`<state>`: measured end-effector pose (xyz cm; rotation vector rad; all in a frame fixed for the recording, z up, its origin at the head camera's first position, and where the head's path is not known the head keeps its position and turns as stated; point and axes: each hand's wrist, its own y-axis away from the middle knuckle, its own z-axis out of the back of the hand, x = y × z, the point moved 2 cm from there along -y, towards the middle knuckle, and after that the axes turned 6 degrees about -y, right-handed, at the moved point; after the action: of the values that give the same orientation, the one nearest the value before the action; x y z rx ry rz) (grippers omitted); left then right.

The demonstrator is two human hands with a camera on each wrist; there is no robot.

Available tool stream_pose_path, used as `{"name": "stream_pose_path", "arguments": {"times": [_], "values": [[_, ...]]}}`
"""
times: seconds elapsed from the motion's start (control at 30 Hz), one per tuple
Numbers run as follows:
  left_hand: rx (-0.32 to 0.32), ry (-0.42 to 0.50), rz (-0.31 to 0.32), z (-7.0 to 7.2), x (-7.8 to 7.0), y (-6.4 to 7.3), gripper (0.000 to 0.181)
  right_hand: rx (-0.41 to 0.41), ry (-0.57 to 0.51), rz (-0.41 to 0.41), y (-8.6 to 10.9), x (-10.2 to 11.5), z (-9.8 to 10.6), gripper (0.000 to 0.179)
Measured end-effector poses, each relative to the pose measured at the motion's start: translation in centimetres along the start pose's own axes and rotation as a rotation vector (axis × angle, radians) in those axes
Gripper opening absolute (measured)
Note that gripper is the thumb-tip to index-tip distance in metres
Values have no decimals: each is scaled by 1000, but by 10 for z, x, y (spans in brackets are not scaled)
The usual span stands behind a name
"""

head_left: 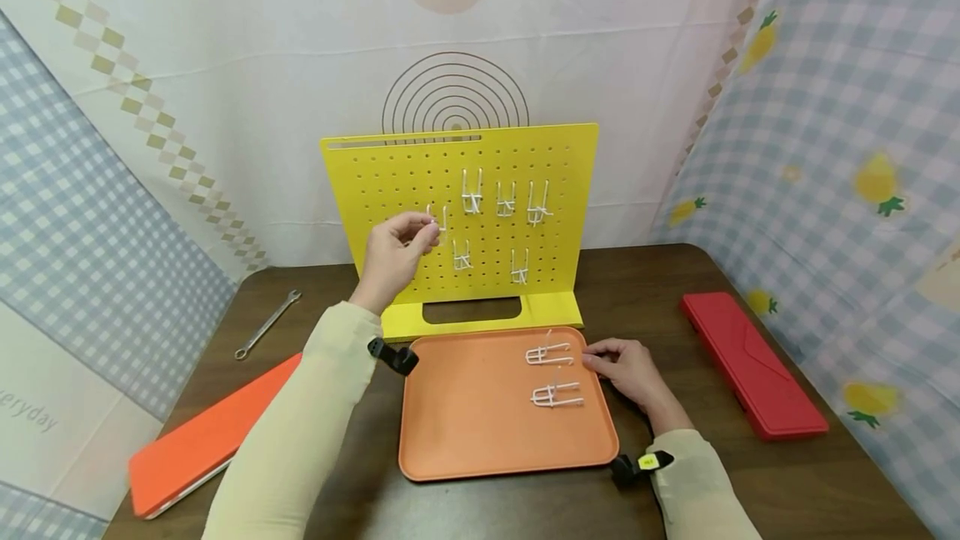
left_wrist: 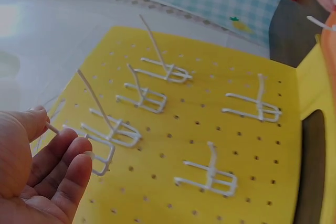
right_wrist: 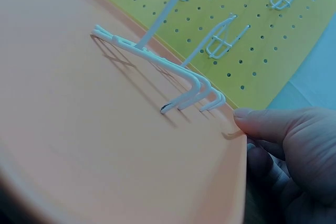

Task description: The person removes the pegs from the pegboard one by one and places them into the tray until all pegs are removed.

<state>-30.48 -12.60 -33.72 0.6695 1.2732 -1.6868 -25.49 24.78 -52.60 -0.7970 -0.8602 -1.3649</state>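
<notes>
My left hand (head_left: 392, 261) pinches a white wire pegboard hook (left_wrist: 110, 157) between thumb and fingers, in front of the yellow pegboard (head_left: 397, 182). Fingers hide part of that hook, and I cannot tell whether its prongs enter the holes. Several like it hang on the board, among them one at lower middle (head_left: 462, 260) and one at lower right (head_left: 519, 275). Two more hooks lie on the orange tray (head_left: 465, 415), the nearer (head_left: 551, 397) in front of the farther (head_left: 543, 354). At the tray's right rim, my right hand (head_left: 628, 372) grips the edge, thumb on top.
A wrench (head_left: 267, 325) lies at the left of the dark wooden table (head_left: 645, 290). An orange-red flat case (head_left: 202, 436) is partly behind my left sleeve. To the right sits a red case (head_left: 750, 365). Patterned cloth hangs behind and at both sides.
</notes>
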Motion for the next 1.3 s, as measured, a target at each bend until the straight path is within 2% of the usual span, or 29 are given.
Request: {"name": "stream_pose_path", "arguments": {"times": [0.33,0.6,0.7,0.87,1.03,1.3], "values": [[-74,-52,19,3,35,59,19,7,-2,-11,0,1,1,25],[-88,-139,27,-7,48,96,13,3,4,4,-1,-1,1,23],[-51,-165,12,-14,50,106,12,0,1,3,-1,-1,1,25],[38,-252,-61,-27,51,120,9,-5,1,-7,-1,0,0,24],[103,-324,-109,-43,51,132,7,-5,8,-6,-1,0,1,24],[205,-341,-164,-69,47,149,8,7,6,-6,-1,0,0,24]]}}
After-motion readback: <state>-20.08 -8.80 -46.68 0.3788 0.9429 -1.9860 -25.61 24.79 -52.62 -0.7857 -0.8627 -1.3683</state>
